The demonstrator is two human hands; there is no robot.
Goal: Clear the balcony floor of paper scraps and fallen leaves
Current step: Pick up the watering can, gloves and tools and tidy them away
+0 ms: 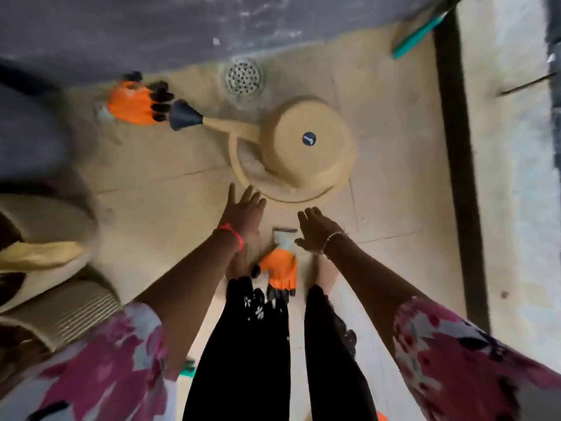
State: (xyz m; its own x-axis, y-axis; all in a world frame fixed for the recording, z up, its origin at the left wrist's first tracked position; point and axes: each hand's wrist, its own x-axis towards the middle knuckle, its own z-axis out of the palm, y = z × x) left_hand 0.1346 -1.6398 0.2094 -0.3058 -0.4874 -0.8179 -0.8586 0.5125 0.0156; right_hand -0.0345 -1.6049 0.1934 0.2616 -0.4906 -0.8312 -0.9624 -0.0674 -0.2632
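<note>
Floral-print sleeves (100, 369) and black trousers (243, 344) fill the bottom of the frame as a person stands on a tiled balcony floor (170, 202), both bare arms reaching down and forward. At centre, the left hand (244, 212), a red thread at its wrist, is spread flat with straight fingers and holds nothing. Just beside it the right hand (315, 227), with a beaded bracelet at its wrist, has loosely bent fingers and is likewise empty.

Below the hands, between the person's feet, an orange work glove (279, 270) with black fingertips lies on the tiles. A second orange glove (132, 101) lies at upper left, close to the dark rose (182, 115) of a beige watering can (303, 147) that stands just above the hands in the middle of the frame. A round metal drain (243, 76) sits at top centre, where the floor meets a dark grey wall (121, 25).

As for litter, a white fleck (216, 41) shows on the grey wall at top centre and a brown speck (504, 294) lies at right, beyond a dark strip (458, 162); both are too small to tell leaf from paper. A teal-handled tool (419, 33) rests at upper right. Blurred beige pots (45, 217) crowd the left edge.
</note>
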